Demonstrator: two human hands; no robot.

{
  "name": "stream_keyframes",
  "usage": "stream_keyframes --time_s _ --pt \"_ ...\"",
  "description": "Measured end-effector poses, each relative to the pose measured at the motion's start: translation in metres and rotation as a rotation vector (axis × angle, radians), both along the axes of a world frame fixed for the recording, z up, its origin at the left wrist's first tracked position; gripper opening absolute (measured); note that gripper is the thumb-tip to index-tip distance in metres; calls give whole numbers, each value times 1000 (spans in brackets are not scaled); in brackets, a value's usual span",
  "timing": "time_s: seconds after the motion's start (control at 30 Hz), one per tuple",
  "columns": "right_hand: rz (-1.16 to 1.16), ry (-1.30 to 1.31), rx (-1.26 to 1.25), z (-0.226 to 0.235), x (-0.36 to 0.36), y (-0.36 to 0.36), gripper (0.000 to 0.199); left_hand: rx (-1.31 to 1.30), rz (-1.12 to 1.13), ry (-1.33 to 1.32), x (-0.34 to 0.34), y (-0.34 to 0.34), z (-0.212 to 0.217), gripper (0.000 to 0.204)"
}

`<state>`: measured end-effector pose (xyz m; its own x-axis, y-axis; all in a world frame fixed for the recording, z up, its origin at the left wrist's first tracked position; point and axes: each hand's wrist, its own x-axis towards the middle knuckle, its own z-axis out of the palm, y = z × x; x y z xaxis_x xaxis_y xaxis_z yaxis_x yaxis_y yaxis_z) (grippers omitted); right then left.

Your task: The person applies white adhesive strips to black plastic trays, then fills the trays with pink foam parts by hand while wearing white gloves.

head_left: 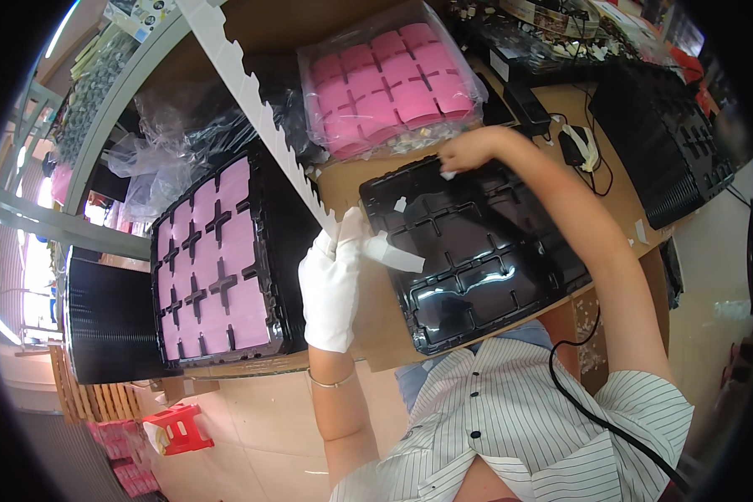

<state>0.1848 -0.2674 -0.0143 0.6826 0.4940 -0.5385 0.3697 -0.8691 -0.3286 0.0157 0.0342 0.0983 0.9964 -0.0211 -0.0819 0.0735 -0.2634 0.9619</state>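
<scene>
Pinching a white paper strip [391, 252], the white-gloved left hand [332, 289] rested at nine o'clock of a glossy black moulded plastic tray [477, 251] on the brown desk [376, 326]. The bare right hand [468, 151] closed on a small white scrap [448, 175] at the tray's twelve o'clock edge. Such a tray probably handled light, thin and flexible, best gripped at its rim. Pink foam trays [213, 259] sat at nine o'clock.

A small packing workshop: stacks of black moulded trays [673, 125] at upper right, bagged pink foam pads [389, 84] at top centre, cardboard-covered workbench [376, 326].
</scene>
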Motion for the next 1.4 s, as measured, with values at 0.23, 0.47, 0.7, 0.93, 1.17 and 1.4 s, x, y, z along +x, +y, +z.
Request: stream_keyframes --time_s 0.23,0.47,0.7,0.93,1.17,1.4 --pt "-499 117 -157 -17 -32 -128 32 -32 -41 27 4 -21 0 33" --pt "-644 -471 -273 38 -80 -56 42 58 -65 -64 -2 -37 3 28" --pt "-443 111 1045 93 -176 72 31 166 -147 -331 -4 -42 -14 30" --pt "-244 25 1098 96 -185 69 31 70 -82 -225 -17 -43 10 34" --pt "-234 13 1084 104 -195 80 37 -3 -88 -216 -24 -39 12 32" --pt "-156 -762 993 79 -207 96 30 -50 -115 -187 -29 -38 5 32"
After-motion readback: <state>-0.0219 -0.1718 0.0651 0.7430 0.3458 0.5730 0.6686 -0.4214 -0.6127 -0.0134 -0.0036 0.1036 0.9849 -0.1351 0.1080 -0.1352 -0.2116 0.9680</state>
